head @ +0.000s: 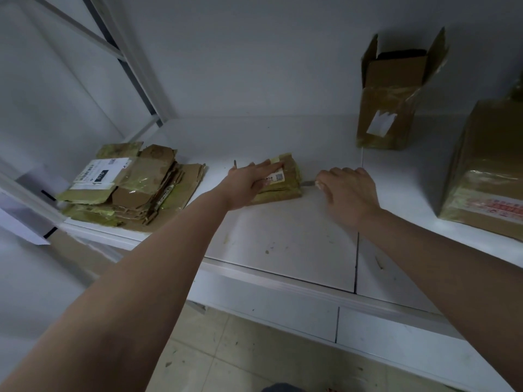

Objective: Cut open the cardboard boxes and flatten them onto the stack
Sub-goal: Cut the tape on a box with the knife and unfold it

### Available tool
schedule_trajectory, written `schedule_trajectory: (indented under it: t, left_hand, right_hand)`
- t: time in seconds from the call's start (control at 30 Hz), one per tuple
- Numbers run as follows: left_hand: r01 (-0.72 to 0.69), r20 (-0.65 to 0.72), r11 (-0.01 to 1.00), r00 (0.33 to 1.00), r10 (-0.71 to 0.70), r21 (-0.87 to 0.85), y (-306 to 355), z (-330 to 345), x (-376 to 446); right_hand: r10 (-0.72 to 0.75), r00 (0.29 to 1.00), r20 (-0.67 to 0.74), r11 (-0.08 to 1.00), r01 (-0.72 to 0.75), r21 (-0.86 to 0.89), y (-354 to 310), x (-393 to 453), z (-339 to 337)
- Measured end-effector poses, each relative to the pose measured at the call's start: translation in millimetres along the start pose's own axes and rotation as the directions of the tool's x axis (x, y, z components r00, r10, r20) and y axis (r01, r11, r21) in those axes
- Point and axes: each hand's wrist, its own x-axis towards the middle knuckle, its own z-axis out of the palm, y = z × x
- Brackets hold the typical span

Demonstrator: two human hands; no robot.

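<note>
Now knife (309,183) blade points left toward small box (283,179).

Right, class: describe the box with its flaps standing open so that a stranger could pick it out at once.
Start at the white table and look to its far right, against the wall. There stands a tall brown taped box. Unlike the larger closed box beside it and the small one under the left hand, its top flaps stand open and a torn white label marks its front.

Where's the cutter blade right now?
In the head view, the blade sticks out of the right hand, pointing at the right edge of the small taped box mid-table, which the left hand presses flat.
</note>
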Motion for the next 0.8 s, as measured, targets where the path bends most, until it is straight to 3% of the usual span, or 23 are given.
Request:
schedule_trajectory:
  t: [0.33,0.47,0.57,0.8]
  left_hand:
    - [-0.004,-0.004,1.000,1.000,0.004,0.021,1.3,0.8,-1.4]
    - [-0.001,-0.016,0.999,1.000,0.002,0.034,1.2,2.0,-1.0]
    - [0.004,-0.022,0.999,1.000,-0.003,0.032,3.5,3.5,-1.5]
    - [-0.006,0.007,0.996,1.000,0.005,0.093,6.5,3.5,1.2]
  right_hand:
    - [0.051,0.998,0.034,0.996,-0.053,0.072,-1.4,3.6,16.0]
    - [0.033,0.993,0.109,0.982,-0.053,0.184,-13.9,8.9,24.8]
    - [-0.013,0.996,0.087,0.979,-0.005,0.204,-18.9,9.1,27.9]
    - [-0.241,0.968,0.064,0.970,0.240,0.031,-10.8,2.8,25.2]
